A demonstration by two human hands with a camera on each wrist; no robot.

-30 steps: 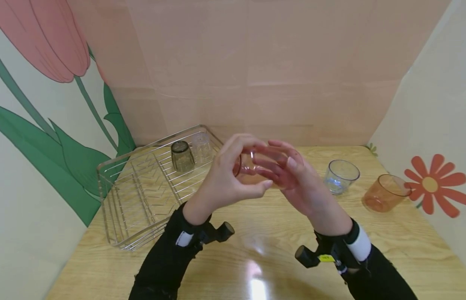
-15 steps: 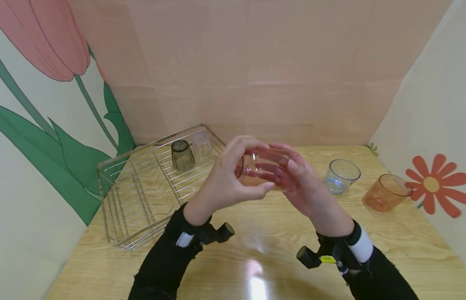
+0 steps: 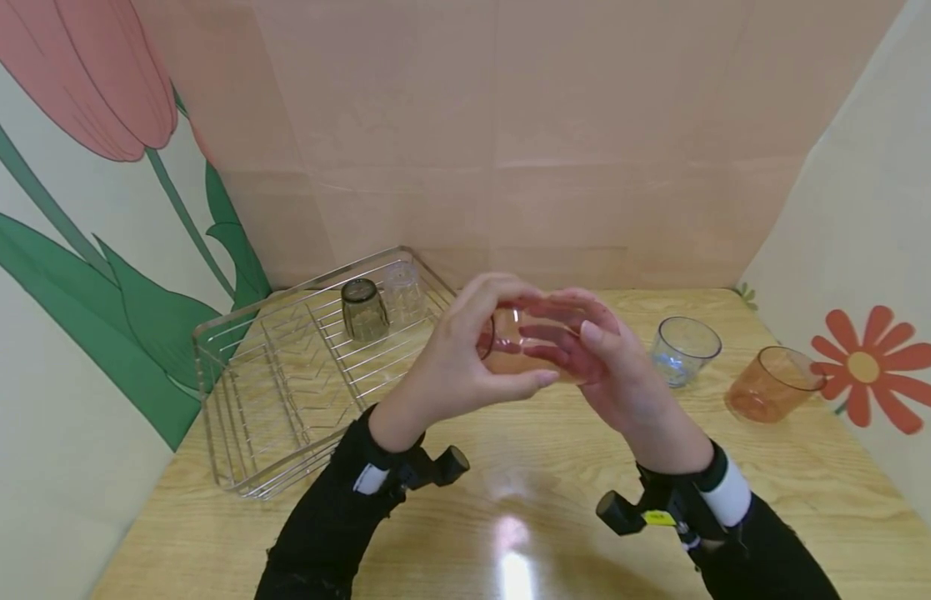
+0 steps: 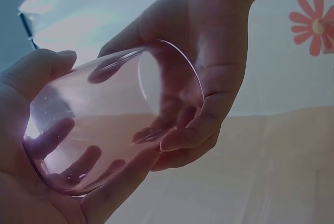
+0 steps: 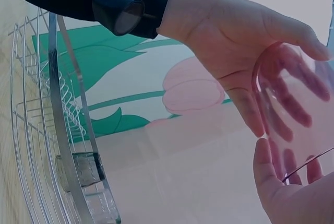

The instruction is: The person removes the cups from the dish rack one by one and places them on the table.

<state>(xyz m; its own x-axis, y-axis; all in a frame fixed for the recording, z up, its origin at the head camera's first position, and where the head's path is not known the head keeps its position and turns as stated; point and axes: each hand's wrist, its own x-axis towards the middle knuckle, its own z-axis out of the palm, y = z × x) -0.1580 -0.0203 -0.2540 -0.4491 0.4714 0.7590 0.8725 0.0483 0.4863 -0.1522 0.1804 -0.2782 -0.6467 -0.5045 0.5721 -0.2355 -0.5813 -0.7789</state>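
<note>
The hands (image 3: 453, 358) (image 3: 626, 379) partly hide the pink glass (image 3: 510, 360), cropped in the right wrist view.

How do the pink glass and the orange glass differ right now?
Colour: the pink glass is pinkish-red; the orange glass is orange.
Support: the left hand and right hand hold the pink glass in the air; the orange glass stands on the table.
Pose: the pink glass is turned sideways; the orange glass is upright, mouth up.
Shared: both are see-through.
</note>
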